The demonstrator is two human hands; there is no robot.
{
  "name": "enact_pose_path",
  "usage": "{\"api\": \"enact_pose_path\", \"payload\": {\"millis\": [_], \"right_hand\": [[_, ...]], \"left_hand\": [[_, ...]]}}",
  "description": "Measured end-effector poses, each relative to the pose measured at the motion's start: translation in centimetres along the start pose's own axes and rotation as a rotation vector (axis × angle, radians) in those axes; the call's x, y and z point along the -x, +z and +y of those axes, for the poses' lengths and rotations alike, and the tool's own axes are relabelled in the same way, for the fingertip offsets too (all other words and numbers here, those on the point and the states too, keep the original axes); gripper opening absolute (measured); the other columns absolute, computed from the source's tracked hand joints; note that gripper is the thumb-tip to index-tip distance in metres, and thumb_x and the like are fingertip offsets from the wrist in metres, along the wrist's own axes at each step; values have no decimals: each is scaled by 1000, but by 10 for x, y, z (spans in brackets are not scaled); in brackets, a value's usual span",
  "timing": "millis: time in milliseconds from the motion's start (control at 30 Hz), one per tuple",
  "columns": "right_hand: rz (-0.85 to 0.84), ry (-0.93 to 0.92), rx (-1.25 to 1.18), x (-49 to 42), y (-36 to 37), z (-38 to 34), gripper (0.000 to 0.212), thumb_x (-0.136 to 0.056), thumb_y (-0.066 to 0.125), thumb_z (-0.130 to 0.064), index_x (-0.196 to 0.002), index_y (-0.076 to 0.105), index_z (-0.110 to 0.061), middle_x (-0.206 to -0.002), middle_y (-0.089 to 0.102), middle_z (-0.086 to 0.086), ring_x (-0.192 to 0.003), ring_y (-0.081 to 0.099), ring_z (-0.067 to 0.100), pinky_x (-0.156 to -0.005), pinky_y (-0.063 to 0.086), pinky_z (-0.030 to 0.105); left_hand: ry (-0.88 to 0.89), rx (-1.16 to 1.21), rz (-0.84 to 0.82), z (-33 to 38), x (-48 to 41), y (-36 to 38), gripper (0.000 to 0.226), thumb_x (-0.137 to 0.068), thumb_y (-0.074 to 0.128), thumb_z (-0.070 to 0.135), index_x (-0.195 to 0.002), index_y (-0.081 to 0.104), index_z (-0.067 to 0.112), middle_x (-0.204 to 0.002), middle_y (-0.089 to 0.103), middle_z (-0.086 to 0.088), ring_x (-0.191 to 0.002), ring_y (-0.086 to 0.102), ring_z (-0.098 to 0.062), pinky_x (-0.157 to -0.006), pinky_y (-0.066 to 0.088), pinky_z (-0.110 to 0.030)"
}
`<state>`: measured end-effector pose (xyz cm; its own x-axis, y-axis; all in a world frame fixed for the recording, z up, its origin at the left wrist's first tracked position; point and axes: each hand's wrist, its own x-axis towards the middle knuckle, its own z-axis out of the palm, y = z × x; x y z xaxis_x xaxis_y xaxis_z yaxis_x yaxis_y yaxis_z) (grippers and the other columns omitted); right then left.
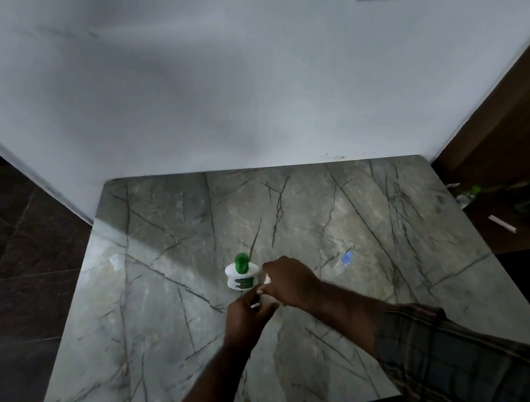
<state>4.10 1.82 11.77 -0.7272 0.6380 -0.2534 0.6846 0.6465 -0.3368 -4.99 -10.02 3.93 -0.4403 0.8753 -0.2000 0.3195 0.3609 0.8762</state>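
Note:
A white bottle with a green cap [241,272] stands upright near the middle of the grey veined stone table [170,305]. Just right of it and nearer to me, my two hands meet above the table. My left hand [245,318] is curled around a small white object [267,292] that is mostly hidden. My right hand [288,282] grips the top of the same object from above. What the object is cannot be made out. A small blue cap [346,258] lies on the table to the right.
A white wall [247,90] rises behind the table. Dark floor tiles [12,255] lie to the left. On the right is a dark wooden surface [514,211] with a bottle, a white stick and a pale container. A clear scrap [116,262] lies near the table's left edge.

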Motion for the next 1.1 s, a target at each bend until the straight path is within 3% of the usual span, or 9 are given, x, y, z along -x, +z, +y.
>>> {"api": "enact_pose_path", "payload": {"millis": [100,267,333,433,567,767,867,967,1100], "right_hand": [[18,5,-32,5,-1,1,58,-74,68,-58,-115,56,-18,-105,67,7,-92,66,26,-76,51,35],[-18,-148,40,3,-6,0,28,-83,62,-37,-105,60,-19,-100,60,9,-89,64,33,-69,44,33],[-16,-69,60,-1,-8,-1,44,-81,66,-49,-105,63,-13,-101,66,11,-92,65,31,-73,47,35],[-56,-60,62,-1,-10,0,58,-74,66,-63,-100,67,-12,-95,70,10,-87,67,27,-74,51,35],[-51,-134,17,1,-9,3,31,-85,61,-36,-105,66,-13,-100,70,13,-92,67,31,-77,53,38],[74,16,-217,7,5,5,38,-76,70,-52,-91,62,-18,-88,68,-1,-82,65,19,-67,46,30],[98,108,-299,19,16,10,55,-64,70,-67,-101,55,-29,-96,62,-11,-75,59,6,-64,43,25],[78,177,-392,26,27,7,52,-72,66,-62,-112,60,-30,-101,71,-6,-87,68,11,-73,51,26],[193,230,-380,27,37,6,41,-76,53,-57,-100,62,-24,-92,73,2,-87,70,21,-73,53,30]], "left_hand": [[11,-8,11,0,-1,0,31,-77,81,29,-105,71,34,-84,69,30,-80,66,15,-66,47,-3],[-2,3,29,2,-3,0,31,-79,79,27,-109,74,22,-94,76,15,-82,68,11,-69,47,-2],[-10,-8,6,2,-1,0,37,-78,80,25,-113,72,24,-103,74,13,-83,68,7,-71,49,-3],[-20,-34,8,1,0,-1,40,-75,83,27,-114,71,24,-94,70,21,-79,66,11,-68,47,-2],[-8,-11,2,1,1,-4,34,-77,81,27,-108,72,36,-80,63,45,-83,62,22,-69,46,0],[1,37,36,6,5,-5,34,-77,81,23,-106,70,38,-83,68,35,-84,67,13,-69,50,-4],[31,-22,83,6,3,-6,25,-75,82,25,-98,75,30,-82,72,26,-80,66,12,-66,47,-4],[53,-65,87,7,1,-5,31,-74,82,26,-104,75,30,-83,73,20,-78,65,14,-67,50,-7],[80,-17,47,6,3,1,41,-75,80,24,-113,70,34,-91,73,26,-87,68,9,-76,60,-22]]}}
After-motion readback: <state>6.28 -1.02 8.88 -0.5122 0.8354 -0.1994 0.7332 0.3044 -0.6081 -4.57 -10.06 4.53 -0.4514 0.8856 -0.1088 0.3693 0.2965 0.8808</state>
